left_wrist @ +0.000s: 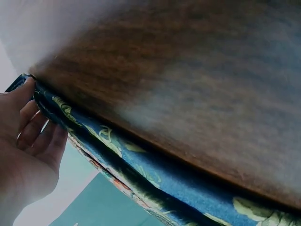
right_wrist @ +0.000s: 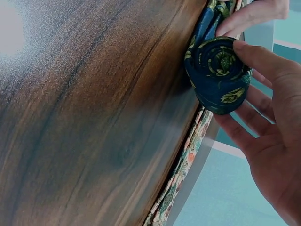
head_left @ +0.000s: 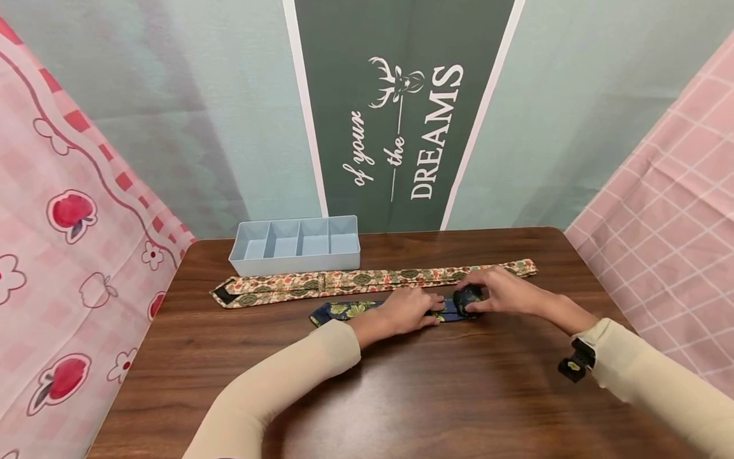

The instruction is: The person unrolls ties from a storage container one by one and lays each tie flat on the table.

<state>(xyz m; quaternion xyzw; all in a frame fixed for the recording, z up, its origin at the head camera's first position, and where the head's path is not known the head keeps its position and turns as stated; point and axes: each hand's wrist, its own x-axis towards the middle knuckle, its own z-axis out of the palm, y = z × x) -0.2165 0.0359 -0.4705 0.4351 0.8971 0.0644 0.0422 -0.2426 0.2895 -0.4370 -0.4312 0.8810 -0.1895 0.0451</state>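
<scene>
A navy necktie with yellow-green flowers lies lengthwise on the table, its flat stretch (head_left: 346, 310) reaching left to a wide end. At the right it is wound into a thick roll (head_left: 467, 299), whose spiral side faces the right wrist view. My right hand (head_left: 500, 291) grips this roll, with the thumb (right_wrist: 256, 56) on its near side and the fingers behind and under it. Just left of the roll, my left hand (head_left: 406, 308) rests on the flat part, its fingertips touching the cloth. In the left wrist view the navy necktie (left_wrist: 141, 165) runs away from that hand.
Behind the navy necktie a cream necktie with red and green paisley (head_left: 367, 278) stretches flat across the table. A light blue tray (head_left: 298, 262) with several compartments stands at the back left. Printed cloths hang around the wooden tabletop (head_left: 436, 395).
</scene>
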